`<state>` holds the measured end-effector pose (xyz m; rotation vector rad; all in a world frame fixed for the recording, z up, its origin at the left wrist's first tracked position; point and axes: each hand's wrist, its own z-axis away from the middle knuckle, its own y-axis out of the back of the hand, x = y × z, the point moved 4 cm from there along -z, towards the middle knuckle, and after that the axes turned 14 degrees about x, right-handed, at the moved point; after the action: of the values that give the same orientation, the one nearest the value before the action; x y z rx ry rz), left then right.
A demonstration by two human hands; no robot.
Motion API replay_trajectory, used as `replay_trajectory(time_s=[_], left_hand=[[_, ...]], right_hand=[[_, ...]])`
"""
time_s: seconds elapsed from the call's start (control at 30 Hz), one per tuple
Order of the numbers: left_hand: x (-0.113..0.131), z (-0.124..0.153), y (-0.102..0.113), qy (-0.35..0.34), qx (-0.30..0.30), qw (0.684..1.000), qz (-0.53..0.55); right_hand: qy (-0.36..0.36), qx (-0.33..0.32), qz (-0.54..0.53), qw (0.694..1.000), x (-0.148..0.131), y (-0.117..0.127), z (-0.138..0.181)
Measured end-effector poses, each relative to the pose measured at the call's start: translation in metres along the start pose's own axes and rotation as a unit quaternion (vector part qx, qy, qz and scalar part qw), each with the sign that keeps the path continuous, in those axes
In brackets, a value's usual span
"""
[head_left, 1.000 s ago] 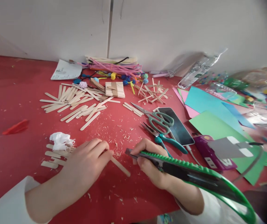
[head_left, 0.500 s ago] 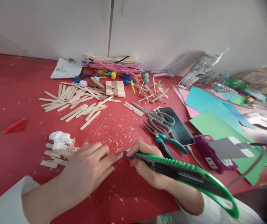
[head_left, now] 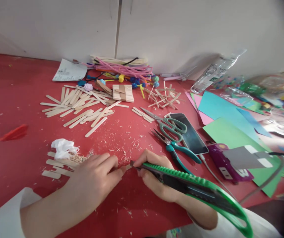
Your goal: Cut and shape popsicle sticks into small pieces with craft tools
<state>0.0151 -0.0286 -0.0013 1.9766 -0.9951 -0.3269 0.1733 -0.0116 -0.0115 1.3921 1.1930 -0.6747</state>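
A white wall (head_left: 57, 29) runs along the back edge of the red bench (head_left: 22, 99). The near edge slants up to the right, past the right arm. A wide stretch of red lies on the left, so the left arm has room on that side. On the right it is tighter: green paper (head_left: 221, 132), a phone (head_left: 193, 135), scissors (head_left: 161, 121) and pliers (head_left: 186, 152) sit beyond the right hand (head_left: 156, 178). That hand is closed around the front end of a big green cutter (head_left: 201, 185), which sticks back over the wrist. The left hand (head_left: 94, 181) is curled, with its fingers and thumb pinching a stick (head_left: 128, 167). The stick is between the two hands, low over the bench, and its end meets the cutter's tip. Tiny shavings (head_left: 124, 147) are scattered just behind it.
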Motion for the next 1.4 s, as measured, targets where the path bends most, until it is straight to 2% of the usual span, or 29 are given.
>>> replay_trajectory(time_s=[0.3, 0.43, 0.6, 0.8, 0.93, 1.13, 1.27, 1.4], left_hand=[[0.003, 0.003, 0.000, 0.003, -0.005, 1.000, 0.008], [0.008, 0.006, -0.001, -0.018, -0.039, 0.999, 0.001], [0.011, 0.007, -0.001, -0.035, -0.041, 0.998, -0.022], [0.007, 0.007, -0.004, 0.040, -0.074, 0.996, 0.002], [0.009, 0.009, -0.004, 0.021, -0.069, 0.997, -0.002], [0.015, 0.007, -0.003, -0.032, -0.066, 0.996, -0.039], [0.017, 0.006, -0.002, -0.046, -0.054, 0.996, -0.055], [0.017, 0.006, 0.000, -0.048, -0.044, 0.997, -0.051]], right_hand=[[0.005, -0.003, 0.007, 1.000, -0.002, 0.001, -0.002], [0.004, -0.011, 0.011, 1.000, -0.001, -0.001, 0.001], [0.044, -0.039, 0.046, 0.997, -0.007, -0.005, 0.001], [0.054, -0.046, 0.047, 0.996, -0.011, -0.009, -0.004], [0.051, -0.067, 0.052, 0.995, -0.009, -0.010, -0.005], [0.050, 0.010, 0.041, 0.998, -0.003, -0.001, 0.003], [0.024, 0.026, 0.046, 0.998, -0.005, 0.003, 0.006], [0.031, 0.043, 0.053, 0.997, -0.007, 0.002, 0.005]])
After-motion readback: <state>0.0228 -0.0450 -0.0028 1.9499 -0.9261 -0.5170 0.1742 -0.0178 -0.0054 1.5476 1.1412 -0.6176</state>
